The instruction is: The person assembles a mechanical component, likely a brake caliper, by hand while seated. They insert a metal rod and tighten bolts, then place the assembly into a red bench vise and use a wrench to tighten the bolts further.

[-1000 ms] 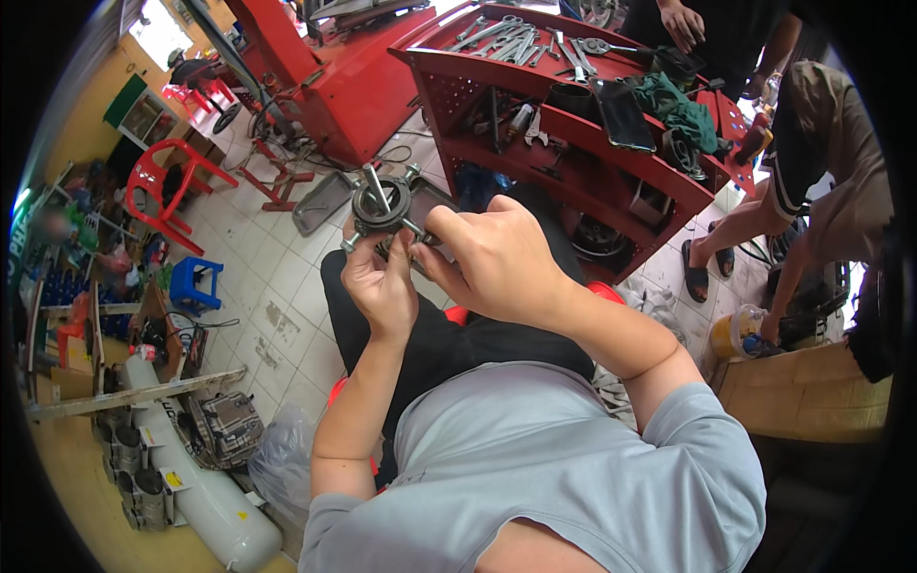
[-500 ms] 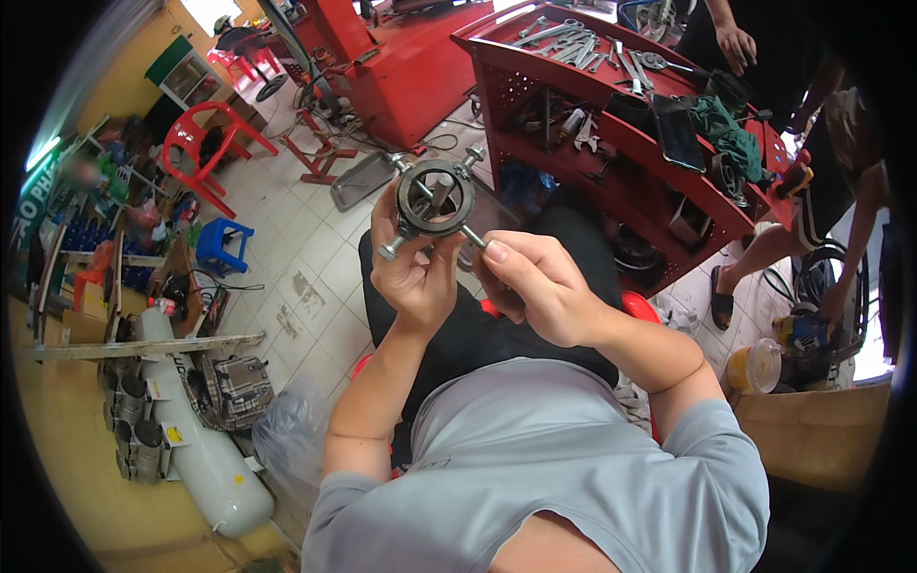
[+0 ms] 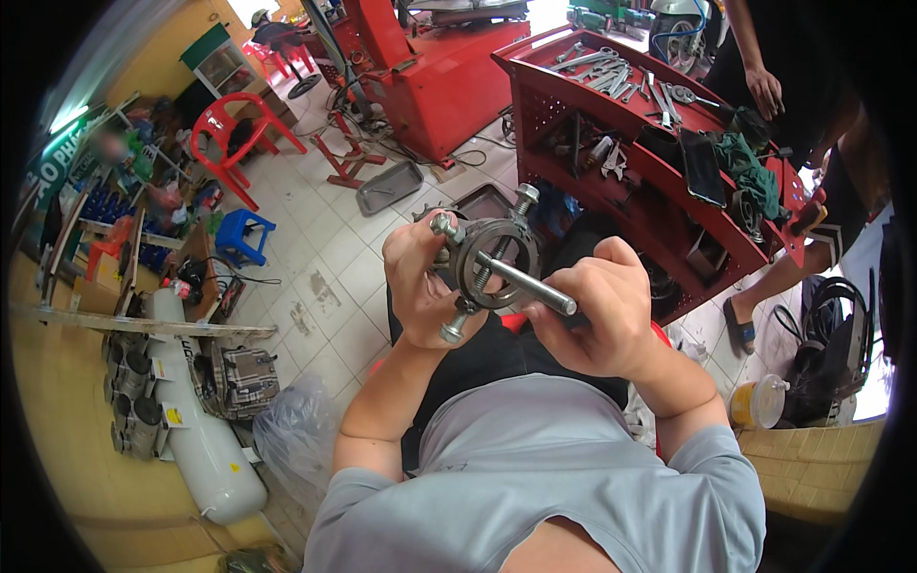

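Note:
A dark metal ring tool (image 3: 475,272) with bolts set around its rim is held up in front of my torso. My left hand (image 3: 418,282) is closed around the ring's left side. A long steel bolt (image 3: 525,284) reaches from the ring toward the lower right. The curled fingers and thumb of my right hand (image 3: 602,310) lie on either side of this bolt near its outer end. Shorter bolts with hex heads stand out at the ring's top right (image 3: 526,197) and bottom (image 3: 453,330).
A red tool cart (image 3: 583,105) with several wrenches, a phone (image 3: 702,167) and a green cloth (image 3: 745,162) stands ahead right, a person beside it. Grey trays (image 3: 390,186) lie on the tiled floor. Left are a blue stool (image 3: 242,237), a red chair (image 3: 234,143) and a white cylinder (image 3: 215,458).
The ring tool has turned and shifted right, so the long bolt now points toward me. My right hand has moved right with its fingers more curled. The whole view has shifted.

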`<act>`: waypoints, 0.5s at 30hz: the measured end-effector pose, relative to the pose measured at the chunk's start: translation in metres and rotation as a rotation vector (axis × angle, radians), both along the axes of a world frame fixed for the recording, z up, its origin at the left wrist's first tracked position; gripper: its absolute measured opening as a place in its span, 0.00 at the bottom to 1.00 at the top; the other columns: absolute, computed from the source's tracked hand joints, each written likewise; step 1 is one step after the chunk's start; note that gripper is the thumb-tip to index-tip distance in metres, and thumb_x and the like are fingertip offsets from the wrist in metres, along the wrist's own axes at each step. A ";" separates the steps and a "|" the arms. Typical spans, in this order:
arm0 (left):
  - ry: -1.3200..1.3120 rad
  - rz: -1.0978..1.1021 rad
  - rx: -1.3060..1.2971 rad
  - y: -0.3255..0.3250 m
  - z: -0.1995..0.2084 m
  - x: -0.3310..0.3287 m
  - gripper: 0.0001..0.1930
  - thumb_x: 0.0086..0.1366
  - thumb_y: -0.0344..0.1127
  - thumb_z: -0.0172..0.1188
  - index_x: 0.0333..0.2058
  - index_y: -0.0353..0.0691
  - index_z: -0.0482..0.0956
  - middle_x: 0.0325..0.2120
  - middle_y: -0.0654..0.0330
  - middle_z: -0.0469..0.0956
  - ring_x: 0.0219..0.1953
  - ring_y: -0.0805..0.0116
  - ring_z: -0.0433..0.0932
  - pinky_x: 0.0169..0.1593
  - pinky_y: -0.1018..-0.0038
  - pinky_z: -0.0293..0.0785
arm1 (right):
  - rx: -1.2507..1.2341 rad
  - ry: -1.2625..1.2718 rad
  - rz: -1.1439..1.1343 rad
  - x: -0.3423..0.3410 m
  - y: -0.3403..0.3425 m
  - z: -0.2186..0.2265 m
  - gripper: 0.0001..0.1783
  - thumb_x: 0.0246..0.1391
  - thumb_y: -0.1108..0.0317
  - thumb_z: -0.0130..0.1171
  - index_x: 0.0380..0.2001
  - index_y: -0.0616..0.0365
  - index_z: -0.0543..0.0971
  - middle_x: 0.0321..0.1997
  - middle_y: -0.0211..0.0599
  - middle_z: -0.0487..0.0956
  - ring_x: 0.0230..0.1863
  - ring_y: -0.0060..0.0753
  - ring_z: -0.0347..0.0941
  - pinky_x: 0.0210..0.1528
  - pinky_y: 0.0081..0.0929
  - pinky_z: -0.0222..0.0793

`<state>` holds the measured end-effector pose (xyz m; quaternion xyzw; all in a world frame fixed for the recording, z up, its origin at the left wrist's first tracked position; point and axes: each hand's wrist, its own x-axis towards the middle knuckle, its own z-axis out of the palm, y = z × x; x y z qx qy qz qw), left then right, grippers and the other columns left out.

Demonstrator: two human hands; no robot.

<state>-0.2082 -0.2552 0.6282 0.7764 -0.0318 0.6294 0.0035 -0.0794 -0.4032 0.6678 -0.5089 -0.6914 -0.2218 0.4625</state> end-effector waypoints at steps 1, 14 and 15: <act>-0.013 -0.005 -0.008 0.001 -0.001 -0.001 0.32 0.54 0.35 0.68 0.55 0.39 0.63 0.53 0.48 0.65 0.50 0.52 0.68 0.48 0.62 0.70 | -0.002 -0.007 0.008 0.000 0.000 -0.002 0.11 0.39 0.67 0.67 0.24 0.57 0.74 0.12 0.26 0.69 0.13 0.27 0.64 0.22 0.25 0.48; -0.021 0.045 0.054 0.003 0.006 -0.006 0.38 0.54 0.36 0.68 0.60 0.31 0.57 0.54 0.49 0.63 0.52 0.54 0.67 0.50 0.67 0.71 | 0.004 -0.031 0.029 0.001 0.001 -0.003 0.16 0.38 0.69 0.68 0.30 0.58 0.73 0.15 0.26 0.69 0.14 0.26 0.63 0.23 0.26 0.49; -0.028 0.036 0.046 0.004 0.005 -0.006 0.38 0.55 0.36 0.68 0.60 0.31 0.57 0.54 0.49 0.63 0.51 0.54 0.67 0.49 0.67 0.71 | -0.016 -0.048 0.030 0.002 0.001 -0.002 0.16 0.37 0.70 0.69 0.29 0.58 0.73 0.15 0.26 0.68 0.13 0.25 0.63 0.23 0.26 0.48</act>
